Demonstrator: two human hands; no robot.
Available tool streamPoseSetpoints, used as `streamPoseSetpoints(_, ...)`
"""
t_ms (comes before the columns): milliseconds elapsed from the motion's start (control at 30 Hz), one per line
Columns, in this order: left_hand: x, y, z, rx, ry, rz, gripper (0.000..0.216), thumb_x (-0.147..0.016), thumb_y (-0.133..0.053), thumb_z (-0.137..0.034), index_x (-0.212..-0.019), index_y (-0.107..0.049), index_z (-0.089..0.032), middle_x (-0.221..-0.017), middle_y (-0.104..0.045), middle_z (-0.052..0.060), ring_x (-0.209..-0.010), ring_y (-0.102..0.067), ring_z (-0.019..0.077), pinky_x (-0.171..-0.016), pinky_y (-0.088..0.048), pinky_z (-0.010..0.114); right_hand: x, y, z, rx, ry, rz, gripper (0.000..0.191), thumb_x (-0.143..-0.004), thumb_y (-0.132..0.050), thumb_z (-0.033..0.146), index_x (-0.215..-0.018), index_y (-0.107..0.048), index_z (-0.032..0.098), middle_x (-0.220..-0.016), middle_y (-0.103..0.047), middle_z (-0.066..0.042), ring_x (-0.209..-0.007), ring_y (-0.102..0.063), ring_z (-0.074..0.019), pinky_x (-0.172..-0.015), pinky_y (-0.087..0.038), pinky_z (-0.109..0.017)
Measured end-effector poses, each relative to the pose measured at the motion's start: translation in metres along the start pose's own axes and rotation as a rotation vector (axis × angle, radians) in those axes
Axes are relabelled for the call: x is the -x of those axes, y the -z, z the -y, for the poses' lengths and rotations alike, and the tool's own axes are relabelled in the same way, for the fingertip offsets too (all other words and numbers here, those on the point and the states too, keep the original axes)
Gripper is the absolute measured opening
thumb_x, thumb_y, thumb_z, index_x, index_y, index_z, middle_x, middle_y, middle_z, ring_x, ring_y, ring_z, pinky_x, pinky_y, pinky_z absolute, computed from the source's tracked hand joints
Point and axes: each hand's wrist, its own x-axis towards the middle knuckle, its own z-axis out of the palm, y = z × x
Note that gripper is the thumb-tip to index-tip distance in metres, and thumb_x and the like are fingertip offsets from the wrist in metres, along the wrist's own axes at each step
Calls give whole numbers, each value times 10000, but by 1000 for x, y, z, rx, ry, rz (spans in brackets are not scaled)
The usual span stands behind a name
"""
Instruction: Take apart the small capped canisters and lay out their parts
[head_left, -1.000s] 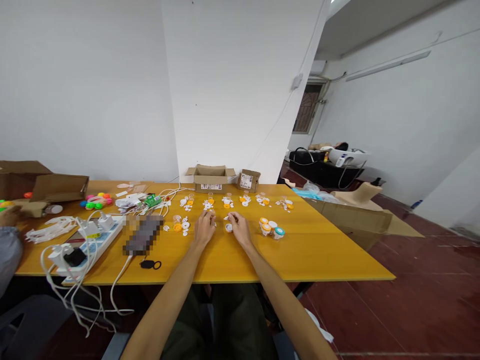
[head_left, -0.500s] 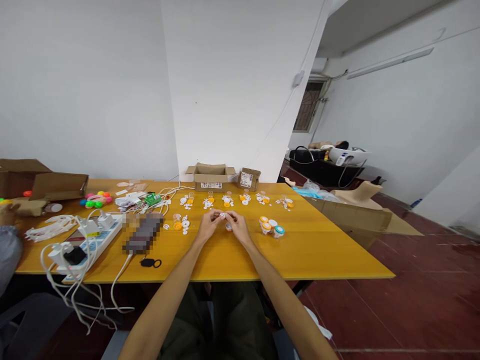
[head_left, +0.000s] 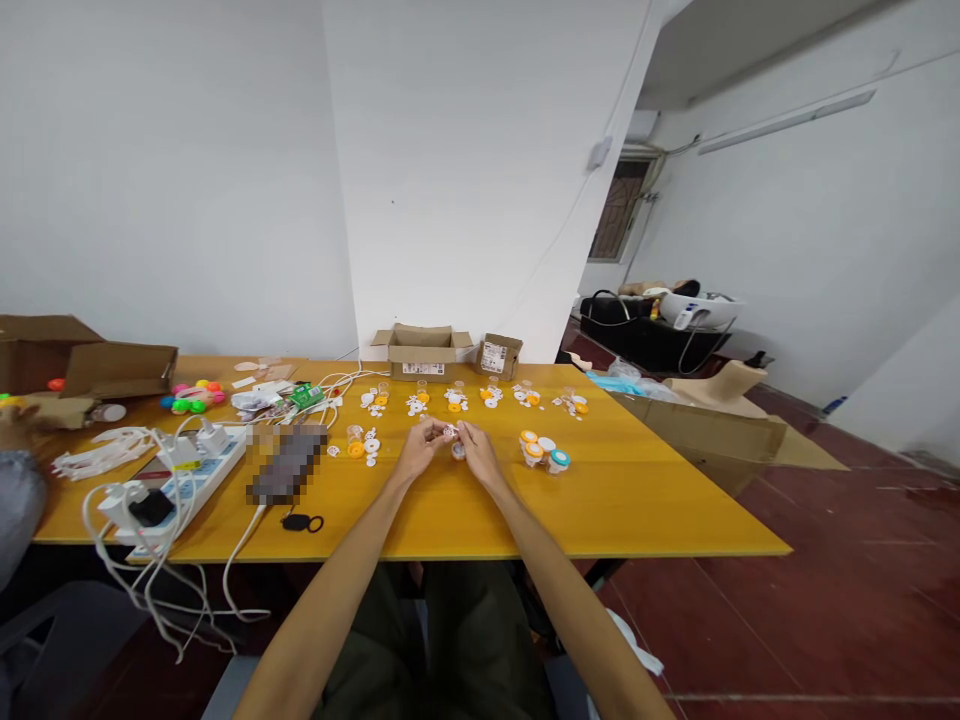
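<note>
My left hand (head_left: 423, 446) and my right hand (head_left: 475, 447) meet over the middle of the table. Between their closed fingertips is a small white plastic part (head_left: 450, 432), pinched from both sides; its exact kind is too small to make out. Just below it, a small clear cup (head_left: 459, 453) sits on the table, partly hidden by the right fingers. To the right stands a cluster of small clear cups with orange, white and teal lids (head_left: 533, 452). Left of my hands lie an orange ring (head_left: 356, 451) and white discs (head_left: 371, 447).
Several groups of clear cups, orange rings and white pieces (head_left: 455, 400) line the back, before an open cardboard box (head_left: 421, 355) and a smaller box (head_left: 499, 357). A power strip (head_left: 187, 490) with tangled cables, a blurred dark object (head_left: 289, 465) and a black key fob (head_left: 298, 523) occupy the left.
The small white part has tilted between my fingertips and shows more of its face. Both hands stay in nearly the same place; the view has shifted slightly.
</note>
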Motion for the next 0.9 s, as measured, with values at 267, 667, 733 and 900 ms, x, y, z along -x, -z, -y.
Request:
streamPoseSetpoints(267,7,4,1,-480,-112,-84,124,-823,-600,-181,-877,-702,-224,-875,-685,45,-859,-630,205,-827,-503,344,-2,4,-4,82,7,-88,378,-916,-447,486,-655,-594,255,-740,-682,-23,-775,-590,-214,-740,-419,-309)
streamPoseSetpoints(667,9,9,11,-868,-96,-110,211,-791,-574,-71,-854,-708,-222,-898,-637,70,-920,-583,252,-866,-466,389,-12,-8,-20,90,-79,-14,112,-778,-672,359,-698,-715,292,-771,-744,-17,-798,-670,-260,-759,-470,-372)
streamPoseSetpoints(733,9,9,11,-889,-99,-119,223,-790,-567,-60,-867,-703,-219,-892,-641,71,-913,-584,254,-861,-465,387,-11,-7,-17,88,-83,-8,103,-791,-656,349,-741,-725,291,-809,-751,-18,-829,-678,-269,-782,-479,-389)
streamPoseSetpoints(900,11,11,12,-929,-94,-146,220,-804,-540,-63,-844,-687,-221,-875,-650,74,-903,-587,263,-829,-464,378,-2,3,-12,75,-78,6,117,-786,-664,363,-828,-715,267,-895,-744,-37,-885,-677,-258,-841,-491,-405)
